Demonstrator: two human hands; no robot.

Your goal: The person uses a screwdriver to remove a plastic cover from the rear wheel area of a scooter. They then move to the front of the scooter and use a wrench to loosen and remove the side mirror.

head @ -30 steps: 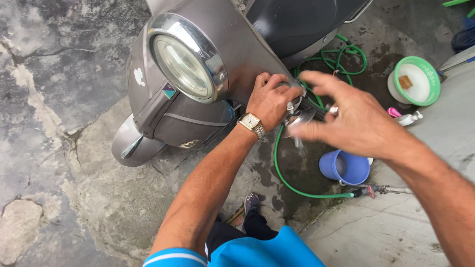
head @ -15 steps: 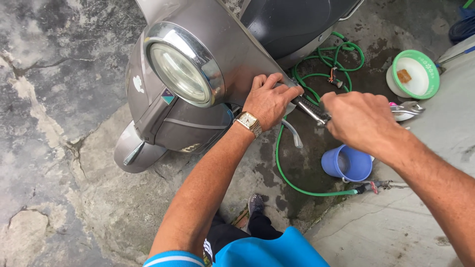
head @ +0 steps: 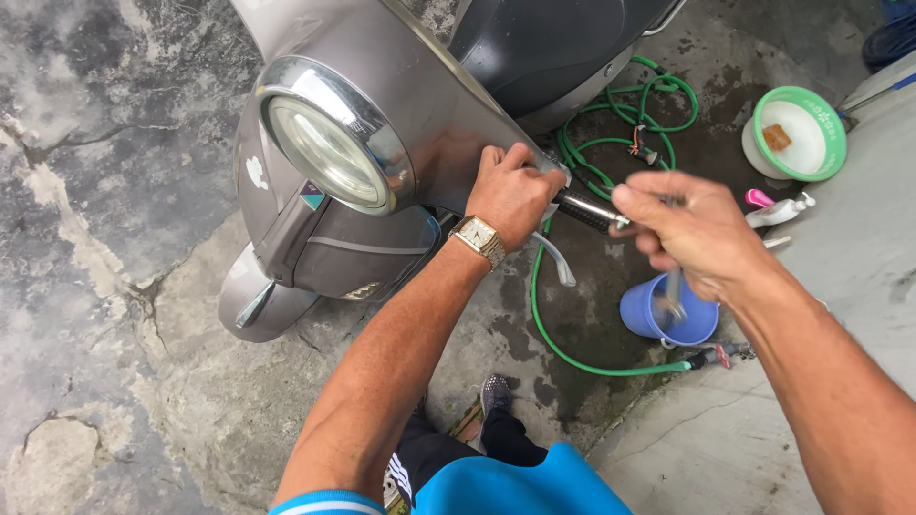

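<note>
Left hand [head: 515, 195] lies flat, pressed on grey metal scooter handlebar cowl [head: 429, 124]; right hand [head: 692, 238] pinches a slim blurred tool [head: 674, 291] at the black rubber grip [head: 587, 210]. Work appears mid-course.

Cracked, wet concrete floor [head: 124, 172]; pale raised slab [head: 859, 248] beside; daylight.

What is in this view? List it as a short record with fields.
setting: wet concrete ground, seen from above
vehicle: grey scooter with round headlight
left hand: left hand, wristwatch on its wrist, rests on scooter body by the handlebar
right hand: right hand, blurred, fingers at black handlebar grip
nearby: green hose, blue bucket, green-rimmed basin
</note>
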